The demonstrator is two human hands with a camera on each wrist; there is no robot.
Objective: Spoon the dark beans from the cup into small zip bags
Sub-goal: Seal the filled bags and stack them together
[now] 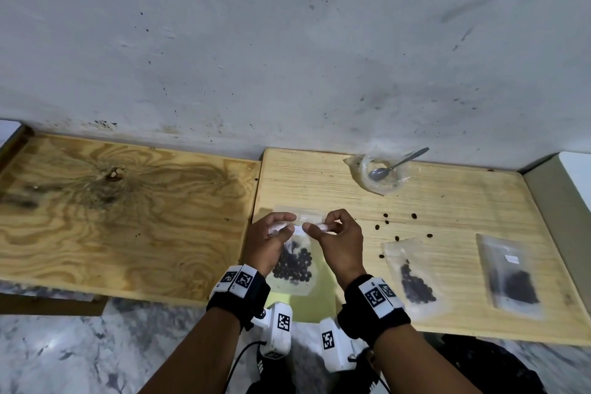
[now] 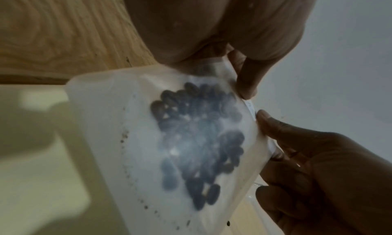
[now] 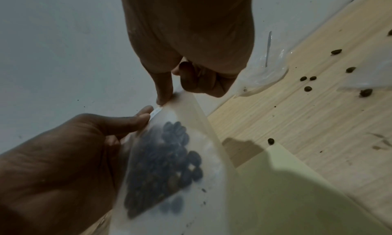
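Bag (image 1: pixel 295 262) top between pinching fingers (image 1: pixel 289 229)

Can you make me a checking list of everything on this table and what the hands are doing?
Surface: pale wooden board, darker plywood board to its left.
Job's things: held zip bag with dark beans; two filled bags lying flat; clear cup with the spoon in it.
Clutter: loose beans scattered on the board.
Grippers: left hand and right hand both pinch the bag's top edge.
Cables: black cable under the left wrist.
Surroundings: stained grey wall, marbled floor.
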